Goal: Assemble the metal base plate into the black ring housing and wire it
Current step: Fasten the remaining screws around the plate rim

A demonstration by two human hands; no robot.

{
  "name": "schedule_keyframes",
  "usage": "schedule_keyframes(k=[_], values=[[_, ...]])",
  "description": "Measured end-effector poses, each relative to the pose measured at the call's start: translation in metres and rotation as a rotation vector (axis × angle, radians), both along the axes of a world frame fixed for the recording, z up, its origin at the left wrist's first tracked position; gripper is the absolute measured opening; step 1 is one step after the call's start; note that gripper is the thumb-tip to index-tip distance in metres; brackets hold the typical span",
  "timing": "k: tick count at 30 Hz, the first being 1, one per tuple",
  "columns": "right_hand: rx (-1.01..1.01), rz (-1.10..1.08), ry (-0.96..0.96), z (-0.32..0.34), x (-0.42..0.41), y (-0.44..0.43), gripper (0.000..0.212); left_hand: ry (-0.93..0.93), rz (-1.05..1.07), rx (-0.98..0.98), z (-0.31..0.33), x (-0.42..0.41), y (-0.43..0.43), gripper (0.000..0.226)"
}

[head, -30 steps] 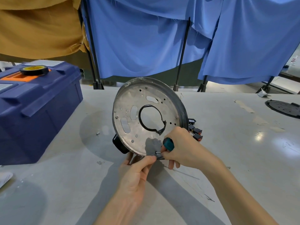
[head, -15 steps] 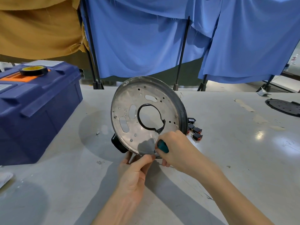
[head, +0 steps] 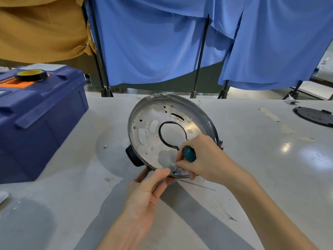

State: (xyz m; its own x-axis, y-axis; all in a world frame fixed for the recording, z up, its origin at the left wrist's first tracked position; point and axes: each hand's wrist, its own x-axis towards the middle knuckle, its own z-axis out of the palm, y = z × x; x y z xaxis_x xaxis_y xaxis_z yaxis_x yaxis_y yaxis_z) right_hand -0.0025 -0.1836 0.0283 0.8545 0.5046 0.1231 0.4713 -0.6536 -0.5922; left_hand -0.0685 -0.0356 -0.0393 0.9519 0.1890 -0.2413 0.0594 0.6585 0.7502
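Our left hand [head: 147, 192] pinches the metal base plate [head: 155, 112] at its rim, right hand [head: 205, 157] grips the teal screwdriver [head: 188, 154] on a screw [head: 174, 170]; we want it square, pressed firmly.

Left hand [head: 144, 195] fingertips hidden behind base plate [head: 155, 112]; toolbox [head: 36, 123] — cropped left.

I record the base plate [head: 193, 128] as dull silver, punched with round holes and oval slots, set in a black ring housing [head: 207, 116]; the screwdriver [head: 188, 154] has a teal handle. The toolbox [head: 41, 127] reads navy with an orange inset, the tape roll [head: 30, 74] black with a yellow label, and the curtains [head: 153, 42] plain blue.
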Motion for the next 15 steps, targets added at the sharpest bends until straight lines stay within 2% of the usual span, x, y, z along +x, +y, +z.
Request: schedule_keyframes(k=[4, 5, 8, 13, 15], values=[[0.018, 0.036, 0.038, 0.006, -0.001, -0.002, 0.007, 0.058, -0.076, 0.046, -0.002, 0.0, 0.004, 0.027], [0.022, 0.042, 0.043, 0.006, -0.001, -0.002, 0.007, 0.073, -0.089, 0.046, -0.002, 0.001, 0.004, 0.026], [0.027, 0.053, 0.049, 0.008, 0.001, -0.002, 0.007, 0.115, -0.118, 0.037, 0.0, 0.0, 0.005, 0.041], [0.02, 0.073, 0.08, 0.007, 0.002, -0.001, 0.013, 0.175, -0.166, 0.011, 0.007, -0.001, 0.007, 0.034], [0.039, 0.072, 0.08, 0.006, 0.002, -0.002, 0.014, 0.205, -0.158, -0.001, 0.009, -0.002, 0.006, 0.039]])
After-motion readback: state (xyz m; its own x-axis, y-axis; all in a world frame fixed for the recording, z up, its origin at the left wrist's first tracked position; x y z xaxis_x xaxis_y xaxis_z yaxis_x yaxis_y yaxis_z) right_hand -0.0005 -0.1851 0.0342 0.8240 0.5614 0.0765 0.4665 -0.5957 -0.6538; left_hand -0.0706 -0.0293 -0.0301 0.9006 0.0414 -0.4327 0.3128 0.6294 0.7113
